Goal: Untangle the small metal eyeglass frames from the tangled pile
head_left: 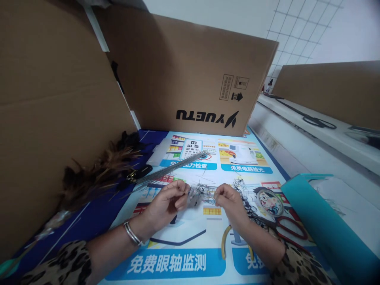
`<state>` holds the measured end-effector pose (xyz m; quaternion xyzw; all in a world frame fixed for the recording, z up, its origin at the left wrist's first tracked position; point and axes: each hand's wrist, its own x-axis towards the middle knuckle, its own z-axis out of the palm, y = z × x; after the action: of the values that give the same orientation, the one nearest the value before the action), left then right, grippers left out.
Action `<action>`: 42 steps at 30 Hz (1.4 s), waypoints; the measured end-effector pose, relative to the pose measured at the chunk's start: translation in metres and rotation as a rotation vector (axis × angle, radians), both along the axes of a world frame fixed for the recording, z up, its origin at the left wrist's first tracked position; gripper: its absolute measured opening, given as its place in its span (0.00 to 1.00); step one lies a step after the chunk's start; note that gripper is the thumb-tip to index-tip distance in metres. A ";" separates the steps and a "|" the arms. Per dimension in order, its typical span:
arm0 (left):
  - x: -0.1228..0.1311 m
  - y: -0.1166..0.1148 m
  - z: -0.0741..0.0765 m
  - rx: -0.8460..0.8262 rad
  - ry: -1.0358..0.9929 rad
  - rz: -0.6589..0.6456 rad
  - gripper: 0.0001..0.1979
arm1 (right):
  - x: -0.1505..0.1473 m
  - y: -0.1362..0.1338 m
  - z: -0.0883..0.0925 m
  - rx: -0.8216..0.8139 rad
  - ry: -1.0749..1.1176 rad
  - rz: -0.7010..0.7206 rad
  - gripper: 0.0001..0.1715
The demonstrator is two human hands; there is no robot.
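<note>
My left hand (169, 200) and my right hand (230, 202) are both pinched on a small tangle of thin wire (202, 192) held between them, just above a printed poster (190, 241) that covers the table. The fingers of each hand are pressed together on the wire ends. A silver bangle (132, 233) sits on my left wrist. A bundle of straight wires (172, 168) lies fanned out beyond my left hand. Under my right forearm lie pliers with yellow handles (225, 239).
Brown feathers (97, 174) are piled at the left against a cardboard wall (53, 111). A cardboard box marked YUETU (190, 75) stands behind. Red-handled scissors (289, 229), more tangled wire (242, 186) and a teal tray (320, 221) are at the right.
</note>
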<state>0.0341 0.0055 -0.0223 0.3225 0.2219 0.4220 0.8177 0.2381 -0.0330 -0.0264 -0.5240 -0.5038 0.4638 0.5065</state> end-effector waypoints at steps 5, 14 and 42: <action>-0.003 0.001 0.001 0.123 0.089 -0.045 0.01 | 0.000 0.001 -0.003 0.020 0.023 0.016 0.02; -0.001 -0.004 0.000 0.141 0.178 -0.100 0.02 | -0.005 -0.002 0.003 0.047 -0.061 0.051 0.03; 0.003 -0.006 0.002 0.087 0.112 -0.062 0.02 | -0.008 -0.005 0.004 0.112 -0.327 -0.029 0.06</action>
<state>0.0374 0.0000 -0.0208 0.3875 0.2384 0.3872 0.8019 0.2302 -0.0375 -0.0223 -0.5707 -0.5969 0.3360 0.4528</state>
